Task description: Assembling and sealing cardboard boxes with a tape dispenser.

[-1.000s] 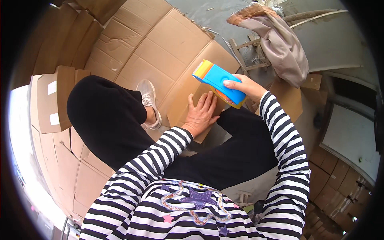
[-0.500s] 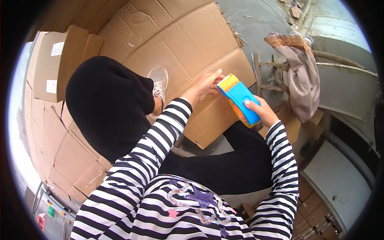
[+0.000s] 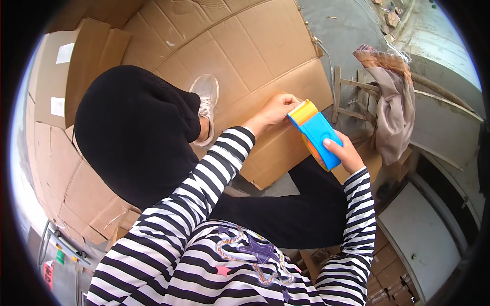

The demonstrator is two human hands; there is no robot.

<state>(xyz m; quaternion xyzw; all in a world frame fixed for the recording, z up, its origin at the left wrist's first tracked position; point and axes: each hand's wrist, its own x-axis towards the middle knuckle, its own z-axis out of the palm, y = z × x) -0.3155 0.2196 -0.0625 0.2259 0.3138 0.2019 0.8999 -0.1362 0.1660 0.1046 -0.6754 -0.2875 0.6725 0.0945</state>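
My right hand [image 3: 347,154] grips a blue and yellow tape dispenser [image 3: 319,133], its thumb on the blue side and the other fingers hidden behind. The dispenser is tilted, its yellow end up and to the left. An orange-yellow roll shows along its lower left side. My left hand [image 3: 277,109] is at the yellow end, fingers curled and pinched close to its edge. What lies between those fingertips is too small to make out. Beneath both hands spreads a large brown cardboard sheet [image 3: 229,61].
My shoe [image 3: 206,94] rests on the cardboard, beside my bent black-clad knee [image 3: 135,132]. An upright carton [image 3: 64,76] with white labels stands at left. To the right are a wooden stool [image 3: 352,97] and a draped beige cloth [image 3: 395,112]. A pale panel [image 3: 421,239] lies at lower right.
Both hands and the dispenser appear a little farther right and lower in view. My left fingers are more curled at the yellow end. The surroundings have also shifted in view.
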